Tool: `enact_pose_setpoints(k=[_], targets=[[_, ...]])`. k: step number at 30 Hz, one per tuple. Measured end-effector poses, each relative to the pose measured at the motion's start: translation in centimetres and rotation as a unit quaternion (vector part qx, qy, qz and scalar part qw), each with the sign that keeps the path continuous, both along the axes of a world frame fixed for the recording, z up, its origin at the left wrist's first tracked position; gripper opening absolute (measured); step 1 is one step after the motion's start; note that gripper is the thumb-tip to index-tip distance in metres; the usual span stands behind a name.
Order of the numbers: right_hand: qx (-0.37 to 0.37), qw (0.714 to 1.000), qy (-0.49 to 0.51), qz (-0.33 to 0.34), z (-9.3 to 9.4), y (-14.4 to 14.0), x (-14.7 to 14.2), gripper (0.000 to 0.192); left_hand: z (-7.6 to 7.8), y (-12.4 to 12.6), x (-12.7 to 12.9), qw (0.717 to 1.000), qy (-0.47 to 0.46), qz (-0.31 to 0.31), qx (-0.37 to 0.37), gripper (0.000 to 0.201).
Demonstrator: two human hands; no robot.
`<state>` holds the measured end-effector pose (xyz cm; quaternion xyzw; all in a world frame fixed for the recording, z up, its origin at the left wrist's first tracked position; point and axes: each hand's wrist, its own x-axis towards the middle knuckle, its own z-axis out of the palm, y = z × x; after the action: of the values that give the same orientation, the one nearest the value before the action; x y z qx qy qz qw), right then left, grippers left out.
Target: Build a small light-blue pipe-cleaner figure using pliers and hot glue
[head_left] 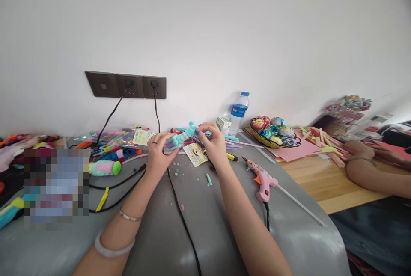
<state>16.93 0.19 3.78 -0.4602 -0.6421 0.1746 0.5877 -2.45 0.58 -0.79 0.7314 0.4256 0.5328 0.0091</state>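
Observation:
My left hand [158,152] and my right hand [212,142] are raised over a grey table [205,224], and together they pinch a small turquoise fuzzy pipe-cleaner piece [181,138] between their fingertips. The left fingers grip its left end, the right fingers hold its right end, where a turquoise tip sticks up. Under the hands lie a yellow printed card [196,155] and a yellow marker [231,156]. Small cut bits of pipe cleaner [209,179] are scattered on the table below.
A pink glue gun [262,180] lies to the right, its black cord running toward me. Colourful craft supplies [109,152] pile up on the left. A water bottle [239,112], a basket of paper roses [275,132], paper strips and another person's arm [372,169] are to the right.

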Motion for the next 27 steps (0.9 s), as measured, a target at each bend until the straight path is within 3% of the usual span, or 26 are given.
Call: enact_pose_setpoints(k=[3,7,12,20,27], targets=[[-0.005,1.000,0.015,-0.006,-0.1,-0.1,0.0,0.011,0.0,0.0,0.0,1.000,0.002,0.001,0.002,0.029],[-0.022,0.995,0.099,-0.005,0.1,-0.3,0.2,0.021,-0.2,0.1,0.0,1.000,0.002,0.003,0.010,0.030],[-0.024,0.982,0.188,-0.010,0.9,-0.4,1.0,0.021,-0.2,0.1,-0.1,1.000,0.008,0.004,0.009,0.030],[-0.101,0.963,0.248,-0.018,0.6,-0.4,2.9,0.032,-0.1,0.0,0.0,1.000,0.001,0.001,0.009,0.029],[-0.206,0.921,0.303,0.129,-0.4,-2.6,5.2,0.038,-0.2,0.1,-0.1,1.000,-0.002,0.008,0.005,0.029]])
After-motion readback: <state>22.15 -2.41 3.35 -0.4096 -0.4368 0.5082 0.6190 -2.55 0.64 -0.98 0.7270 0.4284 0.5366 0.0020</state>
